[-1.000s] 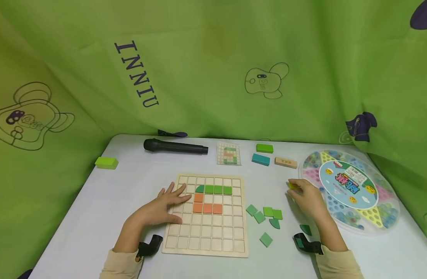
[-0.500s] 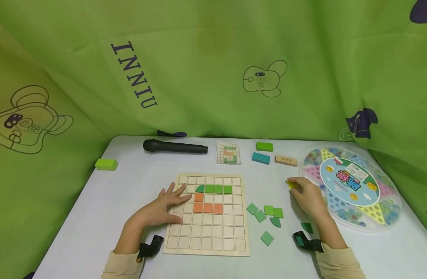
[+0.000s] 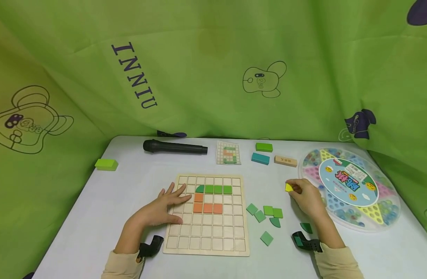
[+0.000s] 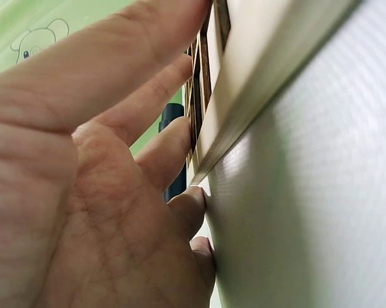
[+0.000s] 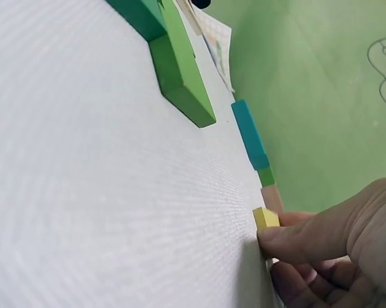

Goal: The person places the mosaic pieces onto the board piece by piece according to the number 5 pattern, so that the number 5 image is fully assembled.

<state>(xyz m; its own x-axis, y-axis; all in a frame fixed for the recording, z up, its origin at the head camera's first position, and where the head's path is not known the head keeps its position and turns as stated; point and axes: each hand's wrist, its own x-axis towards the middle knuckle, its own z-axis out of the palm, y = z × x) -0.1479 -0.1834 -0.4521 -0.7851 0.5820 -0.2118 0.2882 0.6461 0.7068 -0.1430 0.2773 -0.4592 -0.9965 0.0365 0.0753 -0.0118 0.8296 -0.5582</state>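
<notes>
Spread fingers of my left hand [image 3: 161, 209] rest on the left edge of a wooden grid board [image 3: 206, 245]. In the board's upper cells sit a dark green quarter-round tile [image 3: 199, 188], a row of green square tiles [image 3: 218, 189] and several orange square tiles [image 3: 208, 208]. Off the board to the right, my right hand [image 3: 308, 197] pinches a small yellow tile [image 5: 265, 219] between thumb and finger, close to the tabletop. Loose green square tiles [image 3: 266, 238] and dark green quarter-round tiles [image 3: 275, 222] lie between the board and that hand.
A pattern card [image 3: 228, 153], a black microphone [image 3: 175, 147], a blue block [image 3: 260, 158], a wooden block [image 3: 285, 161] and a green block [image 3: 264, 147] lie at the back. Another green block [image 3: 107, 164] sits far left. A round marble game case [image 3: 349, 184] stands right.
The yellow tile has turned in my right hand's fingers, and more of its face shows now. My left hand stays on the board; the tiles lie unchanged.
</notes>
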